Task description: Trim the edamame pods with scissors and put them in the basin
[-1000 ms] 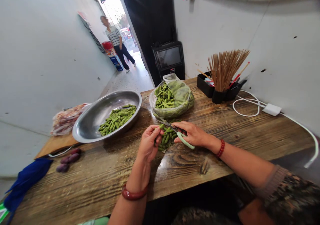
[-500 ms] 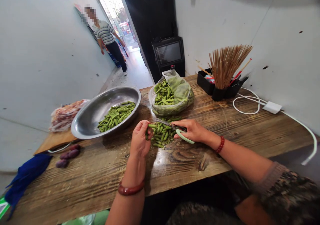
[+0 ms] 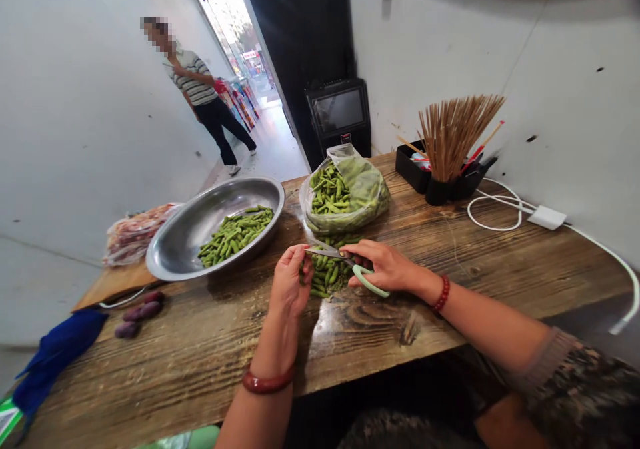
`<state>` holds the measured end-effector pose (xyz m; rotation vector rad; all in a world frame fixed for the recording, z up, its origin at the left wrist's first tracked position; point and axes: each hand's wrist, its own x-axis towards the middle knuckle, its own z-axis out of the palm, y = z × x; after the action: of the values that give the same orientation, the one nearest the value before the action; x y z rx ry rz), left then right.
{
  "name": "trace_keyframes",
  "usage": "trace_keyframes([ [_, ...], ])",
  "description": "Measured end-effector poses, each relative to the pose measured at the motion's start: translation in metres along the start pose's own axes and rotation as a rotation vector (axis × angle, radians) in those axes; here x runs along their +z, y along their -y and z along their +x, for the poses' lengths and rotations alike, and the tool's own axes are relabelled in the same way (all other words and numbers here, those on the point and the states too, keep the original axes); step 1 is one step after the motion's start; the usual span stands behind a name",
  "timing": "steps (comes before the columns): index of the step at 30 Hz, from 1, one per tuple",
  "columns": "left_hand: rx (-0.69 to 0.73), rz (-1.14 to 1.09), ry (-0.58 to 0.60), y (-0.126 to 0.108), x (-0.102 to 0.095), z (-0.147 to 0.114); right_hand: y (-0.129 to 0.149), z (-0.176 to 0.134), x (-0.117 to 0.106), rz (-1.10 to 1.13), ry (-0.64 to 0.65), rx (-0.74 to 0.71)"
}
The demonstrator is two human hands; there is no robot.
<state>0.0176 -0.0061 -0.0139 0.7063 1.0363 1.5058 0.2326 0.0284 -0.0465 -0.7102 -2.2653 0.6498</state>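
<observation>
My left hand (image 3: 291,281) is closed, its thumb and fingertips pinching a green soybean pod (image 3: 303,274) that is mostly hidden by the fingers. Wrapped through the pale green handles of a pair of scissors (image 3: 364,281), my right hand (image 3: 389,266) keeps the blades pointed left. The blades look slightly apart, with their tips at the left fingertips. Under both hands lies a heap of green pods (image 3: 330,276) on the wooden table (image 3: 360,342). Just behind it sits a clear plastic bag (image 3: 373,192) full of pods.
A wide steel basin (image 3: 183,232) with pods stands to the left. Beyond it are a bagged pinkish bundle (image 3: 135,232), several purplish tubers (image 3: 145,310) and a blue cloth (image 3: 60,346). Skewers (image 3: 453,136) and a white cable (image 3: 600,241) are at right. A person (image 3: 200,96) stands near the doorway.
The scissor blades have come to my left fingertips, and the pod no longer sticks out toward them. The person by the doorway has turned and raised an arm.
</observation>
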Motion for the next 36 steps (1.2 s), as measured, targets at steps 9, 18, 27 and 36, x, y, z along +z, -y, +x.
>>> trace_keyframes([
  [9, -0.041, 0.048, 0.047, 0.006, 0.003, -0.003, -0.001, 0.0, 0.001, -0.015, -0.024, -0.007],
  [18, -0.046, -0.06, 0.005, -0.004, -0.004, 0.002, -0.003, 0.003, -0.001, 0.001, -0.065, 0.028],
  [27, 0.057, 0.349, -0.023, -0.009, -0.013, 0.006, -0.006, 0.004, -0.005, 0.027, -0.149, 0.071],
  [36, 0.373, 1.222, -0.082, 0.008, -0.012, 0.011, -0.006, 0.005, -0.004, 0.025, -0.143, 0.056],
])
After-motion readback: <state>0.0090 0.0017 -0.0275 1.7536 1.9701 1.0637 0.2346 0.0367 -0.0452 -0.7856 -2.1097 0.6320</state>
